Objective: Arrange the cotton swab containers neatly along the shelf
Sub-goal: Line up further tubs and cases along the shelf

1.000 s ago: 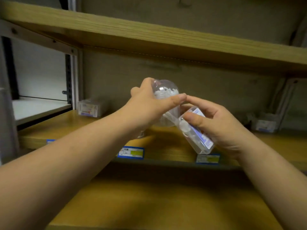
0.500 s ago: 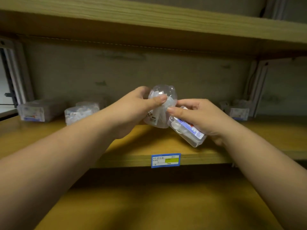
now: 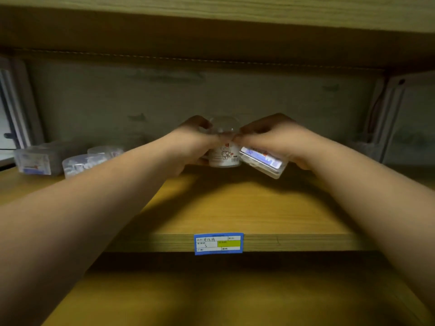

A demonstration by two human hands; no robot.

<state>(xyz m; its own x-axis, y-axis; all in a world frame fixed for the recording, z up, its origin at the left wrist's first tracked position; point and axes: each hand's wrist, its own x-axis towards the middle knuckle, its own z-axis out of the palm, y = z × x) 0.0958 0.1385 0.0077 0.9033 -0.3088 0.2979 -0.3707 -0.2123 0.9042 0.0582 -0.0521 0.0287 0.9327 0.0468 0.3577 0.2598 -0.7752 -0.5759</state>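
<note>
My left hand [image 3: 188, 147] grips a round domed cotton swab container [image 3: 223, 156] with a cartoon label, held upright just above the middle of the wooden shelf [image 3: 235, 208]. Beside it my right hand [image 3: 270, 137] holds a flat rectangular swab box [image 3: 263, 161] with a blue label, tilted down to the right. The two containers touch each other, and my fingertips meet over the dome. At the shelf's left end lie a rectangular swab box [image 3: 33, 161] and two round swab containers [image 3: 80, 165], the rear one [image 3: 106, 151] partly hidden.
A blue and yellow price tag [image 3: 218, 243] is stuck on the shelf's front edge. The upper shelf board [image 3: 211, 31] hangs low overhead. Metal uprights [image 3: 386, 114] stand at the right, with blurred containers [image 3: 362, 149] beside them. A lower shelf [image 3: 211, 302] lies below.
Both hands have carried the two containers deeper into the shelf and lower toward its board. The round one now stands upright. The view has shifted right and closer.
</note>
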